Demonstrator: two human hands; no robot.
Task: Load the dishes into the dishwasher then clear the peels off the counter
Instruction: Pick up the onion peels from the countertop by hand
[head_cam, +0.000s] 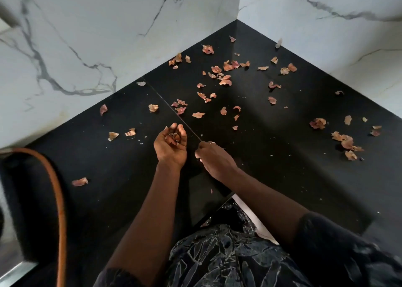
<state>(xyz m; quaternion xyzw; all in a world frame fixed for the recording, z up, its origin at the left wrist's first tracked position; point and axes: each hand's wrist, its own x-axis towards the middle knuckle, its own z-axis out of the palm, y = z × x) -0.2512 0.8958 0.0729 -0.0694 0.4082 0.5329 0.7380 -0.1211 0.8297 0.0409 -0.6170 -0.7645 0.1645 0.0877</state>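
Note:
Dry pinkish-brown onion peels (pixel 225 80) lie scattered over the black corner counter (pixel 272 178). My left hand (pixel 170 144) is palm up above the counter's middle, fingers cupped round a small bunch of collected peels (pixel 173 137). My right hand (pixel 212 158) sits just to its right, fingertips curled down against the counter surface, seemingly pinching a small scrap; what it holds is hidden. More peels lie at the right (pixel 345 142), and a single one lies at the left (pixel 79 181).
White marble-look walls (pixel 87 36) close the counter at the back left and back right. An orange hose (pixel 58 191) curves down the left side. A thin seam (pixel 174 110) crosses the counter. The counter's front edge is by my body.

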